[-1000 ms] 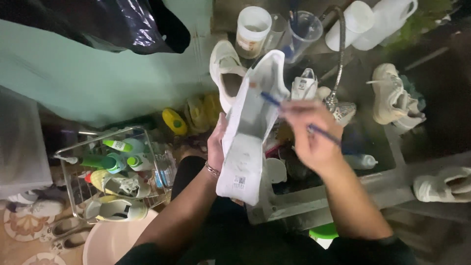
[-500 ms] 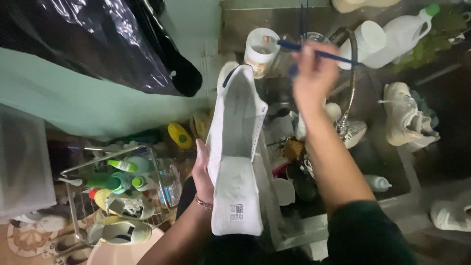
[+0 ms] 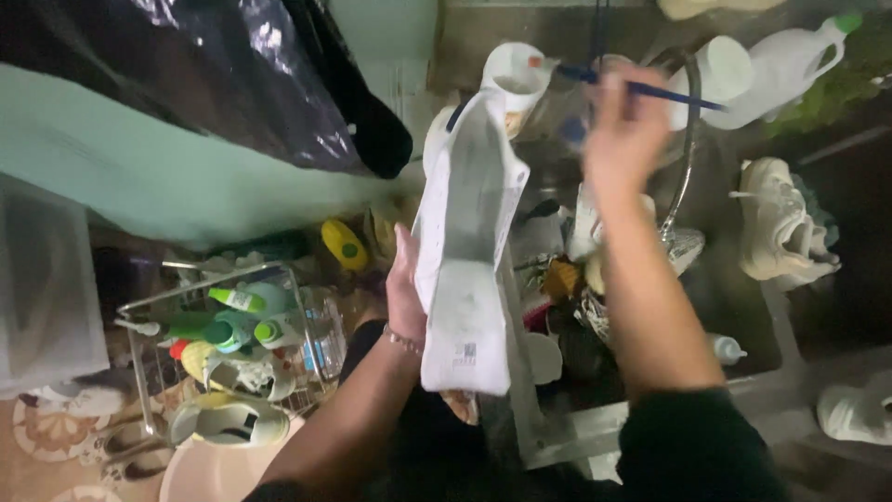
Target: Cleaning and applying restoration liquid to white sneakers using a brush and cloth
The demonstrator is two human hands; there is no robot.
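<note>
My left hand [image 3: 406, 293] holds a white shoe [image 3: 465, 242] upright by its side, sole toward me and toe pointing away. Further away, my right hand [image 3: 624, 130] grips a thin blue-handled brush [image 3: 650, 90], held level. The brush's tip reaches toward a white cup [image 3: 517, 72] standing at the back of the sink area. The right hand is well apart from the shoe.
A wire basket [image 3: 223, 335] with green and yellow bottles stands at the left. A white plastic jug [image 3: 780, 74] and a pale sneaker [image 3: 780, 223] sit at the right, by a curved tap [image 3: 686, 149]. A black plastic bag [image 3: 232, 74] hangs upper left. Another white shoe [image 3: 855, 414] lies lower right.
My right hand lifted the brush off the shoe and carried it up and away toward the cup at the back. The left hand turned the shoe more upright.
</note>
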